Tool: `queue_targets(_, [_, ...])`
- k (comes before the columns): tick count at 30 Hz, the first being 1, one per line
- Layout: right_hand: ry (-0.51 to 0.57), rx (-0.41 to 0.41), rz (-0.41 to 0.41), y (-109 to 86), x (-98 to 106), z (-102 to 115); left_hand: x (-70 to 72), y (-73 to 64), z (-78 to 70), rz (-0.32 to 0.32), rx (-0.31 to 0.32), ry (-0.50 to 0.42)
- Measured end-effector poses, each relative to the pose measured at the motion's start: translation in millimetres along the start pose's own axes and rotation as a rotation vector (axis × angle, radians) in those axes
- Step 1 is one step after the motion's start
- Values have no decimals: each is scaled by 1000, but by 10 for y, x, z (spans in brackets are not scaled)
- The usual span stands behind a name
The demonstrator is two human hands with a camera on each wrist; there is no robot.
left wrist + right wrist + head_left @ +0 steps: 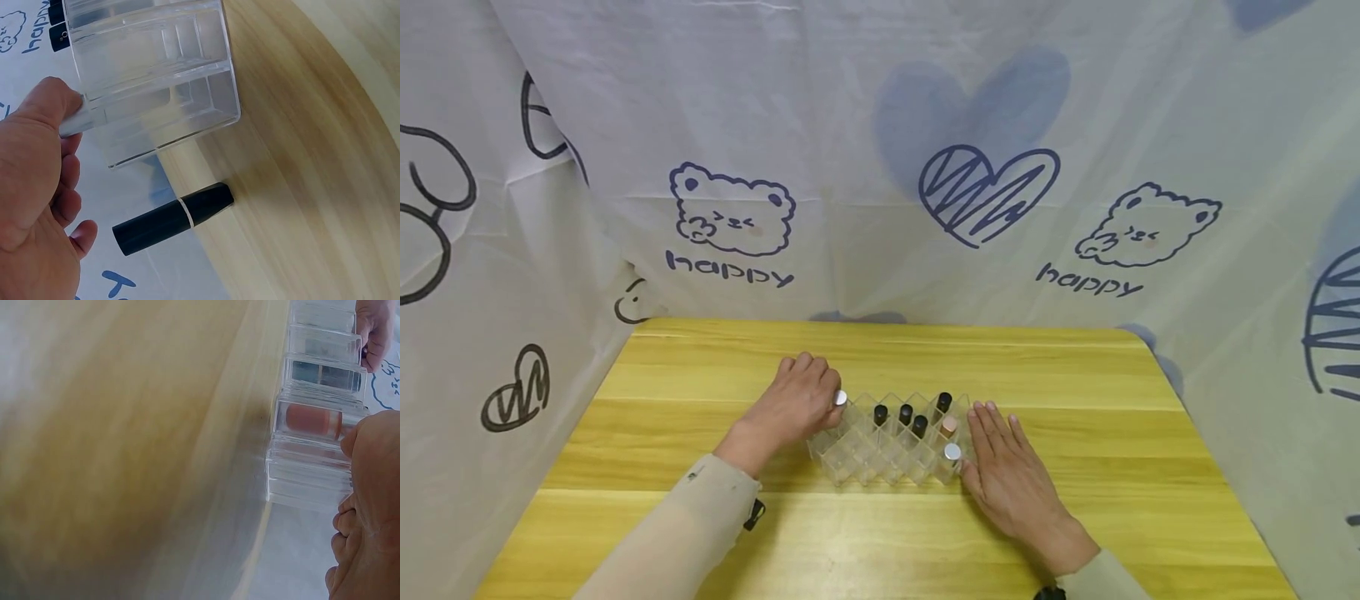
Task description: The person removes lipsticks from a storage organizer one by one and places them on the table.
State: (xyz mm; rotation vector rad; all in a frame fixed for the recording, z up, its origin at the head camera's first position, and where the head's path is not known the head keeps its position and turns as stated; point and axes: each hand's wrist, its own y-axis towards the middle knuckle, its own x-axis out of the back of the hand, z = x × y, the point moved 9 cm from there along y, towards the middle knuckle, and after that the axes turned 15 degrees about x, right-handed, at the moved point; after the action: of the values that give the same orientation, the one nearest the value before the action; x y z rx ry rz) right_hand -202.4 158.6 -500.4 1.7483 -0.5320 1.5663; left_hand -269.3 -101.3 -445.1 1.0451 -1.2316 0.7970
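A clear lipstick organizer (853, 462) with diamond-shaped compartments stands on the table. At its left end, my left hand (801, 396) pinches a silver-capped lipstick (840, 398) between thumb and fingers; the left wrist view shows the lipstick (76, 120) at the organizer's top edge, its lower part unclear. A black lipstick (172, 219) stands on the table beside that end, hidden in the head view. Along the right end lies my right hand (1011, 475), fingers straight, thumb close to another silver-capped lipstick (952, 452). In the right wrist view a tube with a reddish body (312, 420) sits in a compartment near the thumb.
Several black-capped lipsticks (906, 414) and one with a pinkish cap (949, 427) stand in the organizer's back and right compartments. The yellow wood-grain table (880, 542) extends around it. A white cloth (842, 167) with blue drawings hangs behind and at both sides.
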Motion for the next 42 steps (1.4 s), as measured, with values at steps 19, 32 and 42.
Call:
queue_targets(19, [16,-5,15,13,-9,-6,42,-5,-18,-109,-29,30])
queue_targets(32, [22,-13,26,3,-21,-4,97,-19,-22,-100,-30,17])
queue_targets(42, [32,-22,37,-3,-30,-7,233,-28,6,-76,12,-32])
